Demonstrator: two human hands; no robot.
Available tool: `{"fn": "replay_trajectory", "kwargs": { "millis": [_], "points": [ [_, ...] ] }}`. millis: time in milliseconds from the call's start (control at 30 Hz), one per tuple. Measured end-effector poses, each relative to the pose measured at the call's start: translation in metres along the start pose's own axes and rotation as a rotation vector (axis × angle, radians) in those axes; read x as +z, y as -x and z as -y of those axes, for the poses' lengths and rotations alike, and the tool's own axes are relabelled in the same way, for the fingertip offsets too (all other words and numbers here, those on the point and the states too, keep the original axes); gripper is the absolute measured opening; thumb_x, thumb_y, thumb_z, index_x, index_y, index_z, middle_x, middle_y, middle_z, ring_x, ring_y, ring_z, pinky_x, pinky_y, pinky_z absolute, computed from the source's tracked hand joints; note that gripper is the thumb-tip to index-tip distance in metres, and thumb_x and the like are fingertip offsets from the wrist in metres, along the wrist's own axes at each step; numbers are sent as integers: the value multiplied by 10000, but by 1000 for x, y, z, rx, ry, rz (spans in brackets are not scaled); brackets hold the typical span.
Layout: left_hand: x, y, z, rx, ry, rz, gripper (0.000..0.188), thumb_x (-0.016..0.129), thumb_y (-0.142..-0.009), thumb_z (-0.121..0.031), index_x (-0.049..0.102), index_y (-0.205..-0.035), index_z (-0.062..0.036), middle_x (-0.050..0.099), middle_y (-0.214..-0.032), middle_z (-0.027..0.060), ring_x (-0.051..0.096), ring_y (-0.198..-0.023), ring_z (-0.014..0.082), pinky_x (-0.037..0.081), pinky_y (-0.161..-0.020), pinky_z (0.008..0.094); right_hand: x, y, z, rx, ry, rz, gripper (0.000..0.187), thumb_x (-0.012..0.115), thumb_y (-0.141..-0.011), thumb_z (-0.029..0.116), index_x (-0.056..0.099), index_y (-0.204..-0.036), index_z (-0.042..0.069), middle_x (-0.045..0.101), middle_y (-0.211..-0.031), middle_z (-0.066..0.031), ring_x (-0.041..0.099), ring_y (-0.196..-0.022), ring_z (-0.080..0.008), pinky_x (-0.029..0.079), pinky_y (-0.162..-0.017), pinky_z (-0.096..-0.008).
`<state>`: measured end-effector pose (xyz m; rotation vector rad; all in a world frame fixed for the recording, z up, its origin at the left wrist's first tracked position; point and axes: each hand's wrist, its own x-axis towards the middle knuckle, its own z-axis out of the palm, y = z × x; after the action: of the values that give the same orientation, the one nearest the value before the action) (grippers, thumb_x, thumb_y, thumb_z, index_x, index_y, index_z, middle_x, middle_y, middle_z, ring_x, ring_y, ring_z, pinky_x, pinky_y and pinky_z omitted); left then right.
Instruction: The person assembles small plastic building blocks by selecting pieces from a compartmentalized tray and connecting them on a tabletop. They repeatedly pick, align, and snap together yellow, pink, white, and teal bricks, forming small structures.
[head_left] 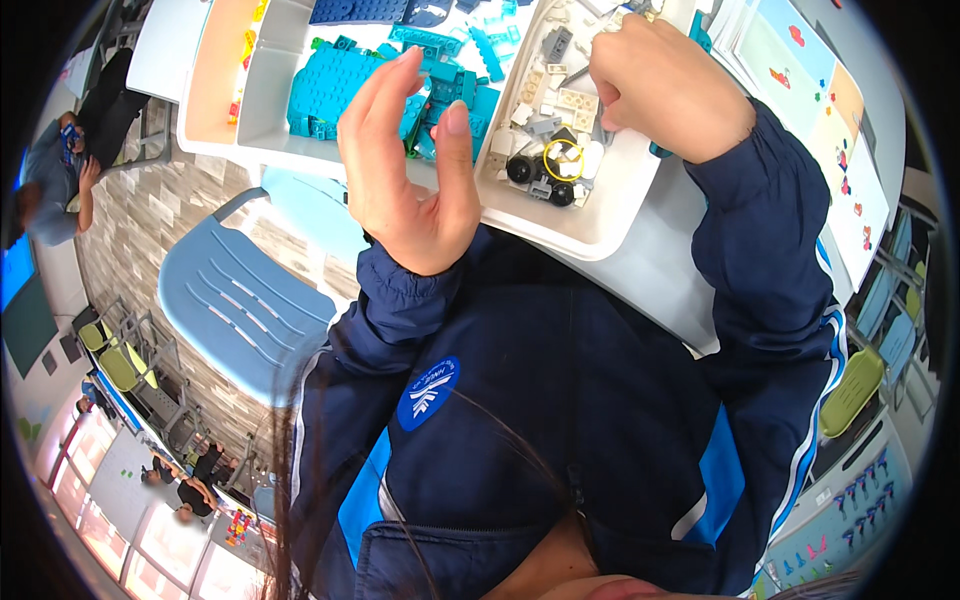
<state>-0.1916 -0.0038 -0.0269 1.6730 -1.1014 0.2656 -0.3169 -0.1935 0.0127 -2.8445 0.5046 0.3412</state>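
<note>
My left hand [412,165] hovers over the turquoise building bricks [335,88], thumb and fingers apart, and I see nothing held. My right hand [672,88] is over the tray section of white and grey bricks [578,104], its fingers curled down and closed. Whatever those fingers may grip is hidden behind the hand. Near them lie a yellow ring [563,159] and small black wheels [521,169] on grey parts. Dark blue plates [365,10] lie beyond the turquoise bricks.
The white divided tray [590,243] rests on a grey table [672,265]. Printed sheets [815,110] lie to the right. A blue chair [245,300] stands at left. Another person [60,180] is at the far left, and more people are in the distance at lower left.
</note>
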Motion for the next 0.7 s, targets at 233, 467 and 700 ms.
{"fn": "replay_trajectory", "kwargs": {
  "millis": [233, 467, 700],
  "points": [
    [-12, -6, -7, -60, 198, 54, 323, 742, -812, 32, 670, -1126, 32, 683, -1110, 181, 641, -947, 294, 500, -858, 360, -34, 24, 18, -188, -258, -292, 129, 736, -718, 22, 701, -841, 9, 653, -831, -135, 600, -853, -292, 479, -769, -376],
    [-28, -20, -21, 125, 316, 401, 251, 798, -759, -21, 720, -993, 27, 726, -963, 132, 646, -896, 241, 439, -861, 385, -19, 74, 46, 30, -1010, -443, 203, 757, -779, -24, 706, -974, -49, 678, -914, -101, 599, -886, -192, 464, -799, -307],
    [-5, -19, -33, 80, 485, 362, 250, 819, -710, 5, 740, -946, 27, 732, -923, 127, 641, -793, 218, 415, -766, 373, 14, 79, 62, 127, -1676, -600, 172, 717, -915, 53, 686, -1034, -67, 709, -924, -113, 665, -791, -135, 527, -720, -244]
  ]
}}
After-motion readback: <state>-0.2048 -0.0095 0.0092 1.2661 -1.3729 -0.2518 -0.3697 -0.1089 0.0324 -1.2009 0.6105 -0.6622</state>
